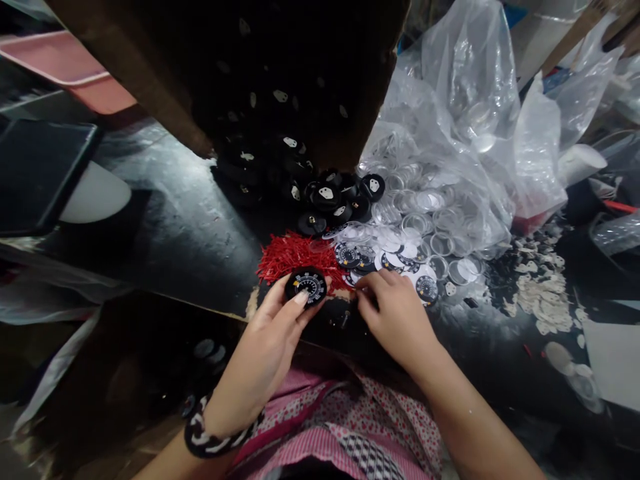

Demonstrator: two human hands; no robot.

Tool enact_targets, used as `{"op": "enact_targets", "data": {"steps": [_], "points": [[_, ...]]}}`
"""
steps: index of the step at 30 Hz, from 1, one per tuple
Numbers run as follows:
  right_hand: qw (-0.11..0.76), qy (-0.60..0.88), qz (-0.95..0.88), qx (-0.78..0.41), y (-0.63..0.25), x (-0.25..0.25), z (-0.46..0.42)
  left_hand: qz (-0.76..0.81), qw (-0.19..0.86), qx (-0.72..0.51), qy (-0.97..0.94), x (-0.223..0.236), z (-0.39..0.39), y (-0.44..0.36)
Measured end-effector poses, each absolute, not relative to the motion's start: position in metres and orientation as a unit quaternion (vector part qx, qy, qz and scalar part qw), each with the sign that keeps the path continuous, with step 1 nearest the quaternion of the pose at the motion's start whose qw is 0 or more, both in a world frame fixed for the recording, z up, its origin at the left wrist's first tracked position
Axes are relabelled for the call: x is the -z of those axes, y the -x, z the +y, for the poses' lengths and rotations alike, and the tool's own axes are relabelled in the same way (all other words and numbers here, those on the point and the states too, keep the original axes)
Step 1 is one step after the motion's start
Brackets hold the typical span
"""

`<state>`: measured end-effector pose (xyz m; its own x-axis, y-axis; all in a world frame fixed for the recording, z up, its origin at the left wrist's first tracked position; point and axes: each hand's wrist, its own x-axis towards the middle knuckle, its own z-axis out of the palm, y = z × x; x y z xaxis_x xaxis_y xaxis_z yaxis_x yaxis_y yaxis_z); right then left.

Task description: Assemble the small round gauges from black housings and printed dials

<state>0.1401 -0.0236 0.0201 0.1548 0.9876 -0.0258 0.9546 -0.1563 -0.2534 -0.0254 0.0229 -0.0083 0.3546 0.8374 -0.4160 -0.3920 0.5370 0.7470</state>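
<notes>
The dark desk spans most of the view; its front edge slopes from the far L in to the person's lap, w/ a chipped, pale-worn bit just L of the L hand. Biggest thing on it is a cardboard box, tilted, mouth facing the person, lower rim abt. mid-desk. R of it a clear plastic bag slumps. At far L sit a dark flat panel and, farther back, a pink tub; btwn these and the box runs the widest open strip of desktop, good room for the L side. Black round parts spill from the box mouth, touching a heap of clear rings that crowds the R side. L hand holds a black dial face-up, thumb across its lower part, over the desk's front edge. R hand has its fingers bent, tips nearly together, by the printed dial faces; can't tell if it grips anything. Pale flat bits are heaped well R of it. Red slivers lie piled just beyond the dial. A tiny dark piece sits btwn the hands, nr. the edge.
</notes>
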Motion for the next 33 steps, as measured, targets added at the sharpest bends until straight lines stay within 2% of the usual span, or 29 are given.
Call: {"op": "enact_targets", "data": {"steps": [4, 7, 13, 18, 24, 33], "points": [[0.035, 0.746, -0.664, -0.04, -0.126, -0.015, -0.019, 0.421, 0.772, -0.396, -0.263, 0.012, 0.012, 0.032], [0.039, 0.744, -0.665, -0.048, -0.124, -0.014, -0.018, 0.417, 0.785, -0.383, -0.251, 0.014, 0.005, 0.033], [0.126, 0.737, -0.658, -0.09, -0.125, -0.015, -0.03, 0.382, 0.801, -0.383, -0.254, 0.013, 0.006, 0.019], [0.156, 0.722, -0.671, -0.064, -0.129, -0.018, -0.039, 0.357, 0.824, -0.375, -0.23, 0.009, 0.007, 0.02], [0.319, 0.674, -0.64, -0.185, -0.125, -0.031, -0.047, 0.384, 0.8, -0.368, -0.277, 0.011, 0.007, 0.019], [0.277, 0.707, -0.621, -0.193, -0.122, -0.037, -0.049, 0.382, 0.744, -0.325, -0.442, 0.01, 0.001, 0.013]]}}
